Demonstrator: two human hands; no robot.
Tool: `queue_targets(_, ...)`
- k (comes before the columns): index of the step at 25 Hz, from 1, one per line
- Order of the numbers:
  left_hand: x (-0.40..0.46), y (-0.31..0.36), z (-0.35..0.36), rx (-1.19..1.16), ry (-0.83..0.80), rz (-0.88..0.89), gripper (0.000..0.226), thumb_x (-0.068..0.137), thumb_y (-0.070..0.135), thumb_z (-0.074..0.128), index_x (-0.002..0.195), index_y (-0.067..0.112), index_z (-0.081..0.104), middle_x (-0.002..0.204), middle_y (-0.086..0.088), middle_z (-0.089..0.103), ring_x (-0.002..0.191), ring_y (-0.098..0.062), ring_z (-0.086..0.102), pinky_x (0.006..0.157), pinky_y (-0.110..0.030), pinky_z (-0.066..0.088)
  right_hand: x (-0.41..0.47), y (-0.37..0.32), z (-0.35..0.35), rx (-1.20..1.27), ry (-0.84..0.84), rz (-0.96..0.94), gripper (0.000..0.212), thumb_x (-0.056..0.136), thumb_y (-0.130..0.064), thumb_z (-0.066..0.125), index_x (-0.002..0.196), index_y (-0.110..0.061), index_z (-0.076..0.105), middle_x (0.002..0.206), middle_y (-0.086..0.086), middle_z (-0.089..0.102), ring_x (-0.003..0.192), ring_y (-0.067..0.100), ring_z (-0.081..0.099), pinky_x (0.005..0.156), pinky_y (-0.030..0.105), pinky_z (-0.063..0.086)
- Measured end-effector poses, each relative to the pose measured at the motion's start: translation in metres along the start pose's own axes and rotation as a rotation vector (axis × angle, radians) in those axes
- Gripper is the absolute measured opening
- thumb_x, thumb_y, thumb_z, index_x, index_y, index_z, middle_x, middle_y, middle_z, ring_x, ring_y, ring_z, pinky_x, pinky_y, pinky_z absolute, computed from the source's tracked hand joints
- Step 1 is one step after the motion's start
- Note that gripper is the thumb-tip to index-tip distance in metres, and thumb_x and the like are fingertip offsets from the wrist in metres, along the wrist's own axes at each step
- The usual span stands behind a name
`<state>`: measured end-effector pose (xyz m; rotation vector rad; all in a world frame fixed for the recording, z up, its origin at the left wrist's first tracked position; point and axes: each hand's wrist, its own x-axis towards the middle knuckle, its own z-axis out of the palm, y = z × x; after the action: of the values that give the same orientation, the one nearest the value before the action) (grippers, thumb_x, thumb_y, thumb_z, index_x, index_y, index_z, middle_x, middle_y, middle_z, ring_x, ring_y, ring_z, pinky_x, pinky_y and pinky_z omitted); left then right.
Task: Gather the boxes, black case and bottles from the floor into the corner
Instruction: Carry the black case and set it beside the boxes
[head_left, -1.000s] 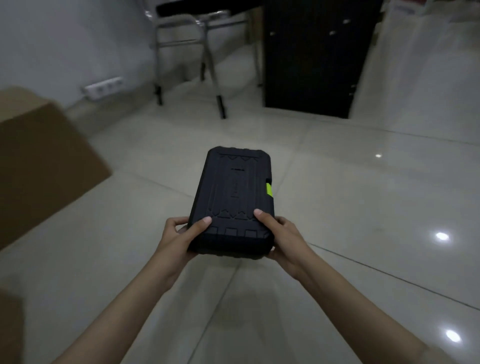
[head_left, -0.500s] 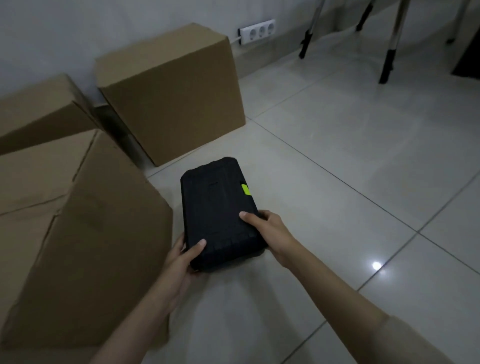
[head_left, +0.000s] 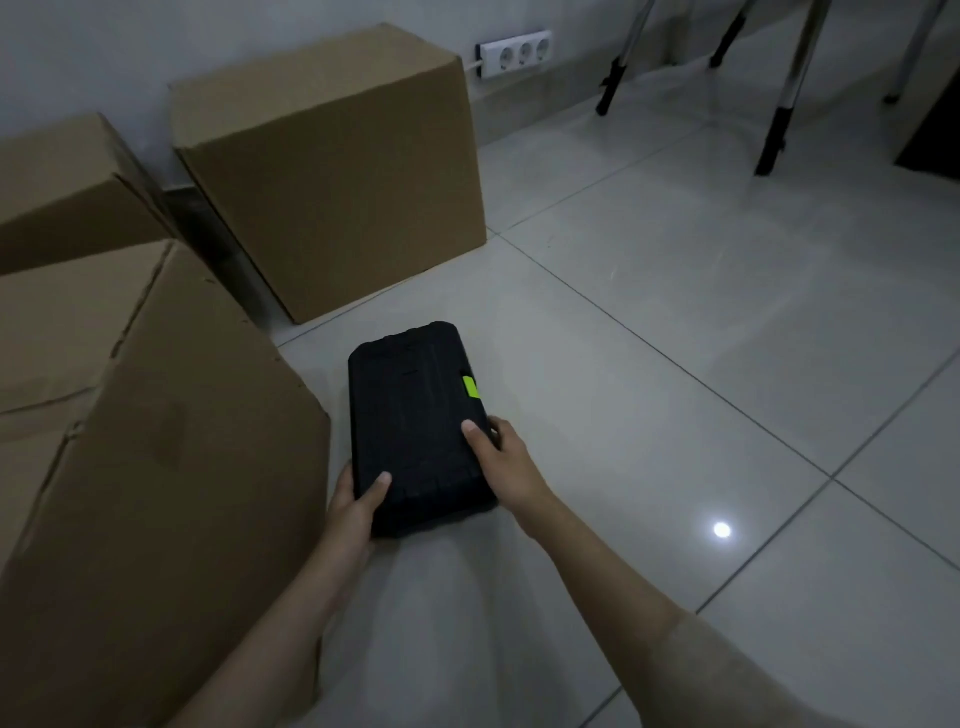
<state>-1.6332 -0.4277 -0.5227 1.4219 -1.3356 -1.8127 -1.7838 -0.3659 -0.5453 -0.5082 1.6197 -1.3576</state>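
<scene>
A black case (head_left: 415, 415) with a green latch lies flat low over the tiled floor, whether it touches the floor I cannot tell. My left hand (head_left: 356, 506) grips its near left corner, thumb on top. My right hand (head_left: 501, 462) grips its near right edge. Three cardboard boxes stand by the wall: a large one (head_left: 130, 467) right beside the case on the left, an upright one (head_left: 337, 171) behind it, and a third (head_left: 62, 192) at the far left. No bottles are in view.
A white wall socket strip (head_left: 514, 52) sits low on the wall behind the upright box. Metal chair legs (head_left: 779, 104) stand at the upper right, next to a dark cabinet edge (head_left: 935, 140). Glossy grey floor tiles (head_left: 727, 338) spread to the right.
A second ago I held the case up facing the chair and cabinet. My view has swung left to the boxes and both hands have brought the case down beside the large box.
</scene>
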Motion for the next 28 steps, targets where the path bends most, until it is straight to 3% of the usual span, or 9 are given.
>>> queue_targets(2, 0.001, -0.001, -0.001, 0.306, -0.017, 0.092, 0.073, 0.085, 0.027, 0.063, 0.145, 0.022, 0.023, 0.148, -0.008, 0.037, 0.130, -0.025, 0.042, 0.109, -0.044, 0.036, -0.003, 0.006, -0.006, -0.068, -0.105, -0.077, 0.070, 0.082, -0.036, 0.069, 0.139, -0.018, 0.032, 0.137, 0.001, 0.050, 0.121, 0.015, 0.053, 0.104, 0.035, 0.045)
queue_targets(5, -0.002, -0.010, -0.006, 0.784, -0.096, 0.171, 0.121, 0.065, 0.036, 0.081, 0.144, 0.040, -0.010, 0.156, -0.003, -0.008, 0.144, -0.020, 0.004, 0.115, -0.037, 0.016, -0.004, 0.016, -0.021, -0.264, -0.364, -0.210, 0.107, 0.067, -0.017, 0.084, 0.145, -0.021, 0.012, 0.144, 0.000, 0.035, 0.134, 0.013, 0.038, 0.111, 0.035, 0.038)
queue_targets(10, 0.006, -0.015, -0.011, 1.020, -0.098, 0.361, 0.111, 0.079, 0.031, 0.069, 0.133, 0.036, -0.028, 0.152, -0.005, -0.031, 0.144, -0.022, -0.016, 0.116, -0.037, 0.004, 0.012, 0.017, -0.033, -0.810, -0.259, -0.241, 0.121, 0.063, -0.043, 0.081, 0.150, -0.023, -0.001, 0.160, -0.001, 0.007, 0.148, 0.018, -0.004, 0.120, 0.043, 0.012)
queue_targets(13, 0.020, -0.009, -0.010, 1.294, -0.026, 0.426, 0.101, 0.084, 0.044, 0.057, 0.140, 0.027, -0.025, 0.154, -0.001, -0.030, 0.144, -0.025, -0.019, 0.117, -0.042, 0.003, 0.016, 0.014, -0.029, -0.783, -0.157, -0.293, 0.110, 0.064, -0.044, 0.079, 0.149, -0.031, 0.009, 0.154, -0.002, 0.029, 0.144, 0.019, 0.021, 0.115, 0.042, 0.025)
queue_targets(15, 0.031, -0.003, -0.006, 1.350, 0.022, 0.405, 0.095, 0.086, 0.046, 0.052, 0.144, 0.021, -0.020, 0.156, 0.000, -0.025, 0.144, -0.024, -0.021, 0.117, -0.041, 0.005, 0.021, 0.011, -0.019, -0.798, 0.010, -0.352, 0.093, 0.067, -0.038, 0.077, 0.143, -0.032, 0.024, 0.138, -0.002, 0.046, 0.126, 0.023, 0.043, 0.099, 0.042, 0.040)
queue_targets(19, 0.057, 0.012, 0.003, 1.373, 0.131, 0.316, 0.082, 0.092, 0.043, 0.042, 0.147, 0.017, -0.014, 0.158, 0.000, -0.020, 0.146, -0.022, -0.016, 0.117, -0.041, 0.010, 0.031, -0.002, 0.015, -0.559, 0.255, -0.407, 0.044, 0.080, -0.006, 0.060, 0.107, -0.028, 0.033, 0.105, -0.002, 0.045, 0.084, 0.023, 0.053, 0.068, 0.036, 0.045)
queue_targets(21, 0.070, 0.019, 0.007, 1.387, 0.194, 0.271, 0.081, 0.093, 0.041, 0.041, 0.147, 0.016, -0.013, 0.158, -0.001, -0.019, 0.146, -0.023, -0.013, 0.118, -0.042, 0.009, 0.039, -0.012, 0.029, -0.440, 0.228, -0.394, 0.037, 0.081, 0.006, 0.048, 0.103, -0.020, 0.034, 0.100, 0.002, 0.043, 0.083, 0.021, 0.049, 0.070, 0.036, 0.043)
queue_targets(24, 0.079, 0.024, 0.017, 1.333, 0.275, 0.234, 0.080, 0.093, 0.033, 0.046, 0.147, 0.012, -0.010, 0.159, -0.005, -0.014, 0.146, -0.026, -0.011, 0.118, -0.045, 0.004, 0.044, -0.021, 0.025, -0.490, 0.033, -0.353, 0.039, 0.082, 0.006, 0.048, 0.119, -0.006, 0.042, 0.114, 0.013, 0.047, 0.099, 0.026, 0.051, 0.089, 0.038, 0.044)
queue_targets(28, 0.069, 0.016, 0.044, 1.287, 0.265, 0.397, 0.076, 0.090, 0.021, 0.051, 0.147, 0.010, 0.003, 0.159, -0.011, -0.003, 0.145, -0.028, -0.012, 0.117, -0.046, -0.005, 0.029, -0.016, -0.026, -0.657, -0.162, -0.267, 0.036, 0.089, -0.002, 0.050, 0.125, -0.004, 0.049, 0.132, 0.015, 0.051, 0.123, 0.025, 0.048, 0.100, 0.026, 0.035)
